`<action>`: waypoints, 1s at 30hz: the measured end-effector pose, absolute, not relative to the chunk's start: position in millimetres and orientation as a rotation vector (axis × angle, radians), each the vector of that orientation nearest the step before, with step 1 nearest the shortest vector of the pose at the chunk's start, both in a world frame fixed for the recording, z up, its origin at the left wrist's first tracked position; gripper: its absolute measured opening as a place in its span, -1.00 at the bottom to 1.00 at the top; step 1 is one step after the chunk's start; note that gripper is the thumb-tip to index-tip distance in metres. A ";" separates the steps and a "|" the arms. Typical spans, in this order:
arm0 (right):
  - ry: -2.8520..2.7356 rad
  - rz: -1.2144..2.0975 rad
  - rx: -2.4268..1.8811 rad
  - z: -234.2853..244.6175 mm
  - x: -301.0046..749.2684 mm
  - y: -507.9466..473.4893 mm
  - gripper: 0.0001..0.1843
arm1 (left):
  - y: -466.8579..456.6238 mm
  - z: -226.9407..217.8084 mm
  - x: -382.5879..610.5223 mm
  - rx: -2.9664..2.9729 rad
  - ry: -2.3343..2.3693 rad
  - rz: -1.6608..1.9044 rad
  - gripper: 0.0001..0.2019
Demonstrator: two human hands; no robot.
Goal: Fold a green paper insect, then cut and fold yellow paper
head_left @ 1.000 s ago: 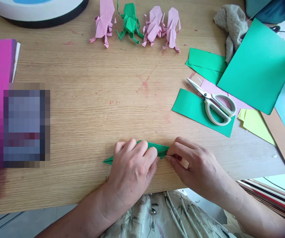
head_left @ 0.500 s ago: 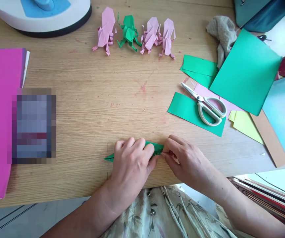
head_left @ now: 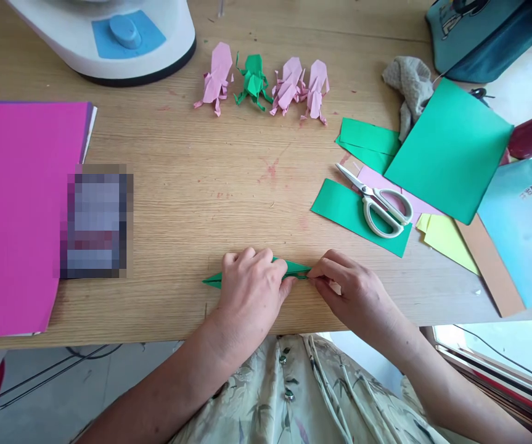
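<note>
A narrow folded green paper (head_left: pixel 292 267) lies flat near the table's front edge, pointed at its left end. My left hand (head_left: pixel 254 287) covers its middle, with curled fingers holding it down and the thumb along its lower edge. At the paper's right tip, my right hand (head_left: pixel 346 280) pinches it between thumb and forefinger. Part of the paper is hidden under the left hand. Beyond my hands stand folded paper figures: a green one (head_left: pixel 253 80) and several pink ones (head_left: pixel 218 74).
White-handled scissors (head_left: pixel 381 203) rest on a green paper strip (head_left: pixel 335 200) at the right. A large green sheet (head_left: pixel 455 148) and yellow paper (head_left: pixel 450 240) lie beyond. At left are magenta sheets (head_left: pixel 16 216) and a blurred-out object (head_left: pixel 94 222); a white appliance base (head_left: pixel 155 55) stands behind.
The camera view has shifted, so the whole table appears moved. Both hands keep their hold on the green paper, with little visible change in it.
</note>
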State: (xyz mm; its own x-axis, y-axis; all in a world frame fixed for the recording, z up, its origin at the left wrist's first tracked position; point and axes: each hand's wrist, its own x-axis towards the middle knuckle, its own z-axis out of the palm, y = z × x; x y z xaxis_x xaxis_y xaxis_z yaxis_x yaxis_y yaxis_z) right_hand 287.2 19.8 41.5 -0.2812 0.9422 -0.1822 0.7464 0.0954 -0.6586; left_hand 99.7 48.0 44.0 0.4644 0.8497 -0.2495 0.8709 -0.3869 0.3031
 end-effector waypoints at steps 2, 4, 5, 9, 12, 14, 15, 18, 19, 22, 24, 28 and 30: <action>-2.102 0.966 -1.691 42.4 285.7 20.7 -0.81 | 48.0 44.5 101.0 2.318 1.452 -0.093 -0.82; -2.111 0.969 -1.720 43.2 284.0 21.7 -0.84 | 48.6 45.2 102.2 2.299 1.461 -0.123 -0.82; -2.117 0.969 -1.737 43.2 283.1 22.1 -0.86 | 49.0 45.6 102.6 2.290 1.466 -0.135 -0.82; -2.106 0.956 -1.790 39.9 280.4 23.9 -0.83 | 49.1 45.7 102.0 2.292 1.467 -0.136 -0.84; -2.084 0.979 -1.784 37.2 279.9 25.4 -0.81 | 47.6 44.7 99.9 2.318 1.457 -0.104 -0.82; -2.082 1.006 -1.776 37.6 280.1 26.3 -0.81 | 46.5 44.3 99.0 2.321 1.449 -0.093 -0.82; -2.081 1.015 -1.779 38.7 280.3 26.5 -0.80 | 46.1 44.3 99.0 2.321 1.447 -0.092 -0.81; -2.081 1.019 -1.795 43.5 280.6 26.1 -0.81 | 45.5 44.6 99.8 2.329 1.449 -0.094 -0.80; -2.080 1.014 -1.797 45.2 280.7 25.7 -0.81 | 45.5 44.6 100.2 2.335 1.451 -0.092 -0.80; -2.081 0.999 -1.796 48.3 280.7 25.2 -0.81 | 45.4 44.9 100.9 2.344 1.447 -0.108 -0.79; -2.085 0.998 -1.819 48.6 280.3 26.0 -0.80 | 45.1 45.2 100.7 2.343 1.440 -0.132 -0.79; -2.100 1.039 -1.864 47.4 278.9 29.7 -0.81 | 43.5 45.4 99.3 2.366 1.429 -0.129 -0.79; -2.113 1.053 -1.880 46.8 278.4 31.6 -0.80 | 43.3 45.1 98.9 2.377 1.424 -0.125 -0.79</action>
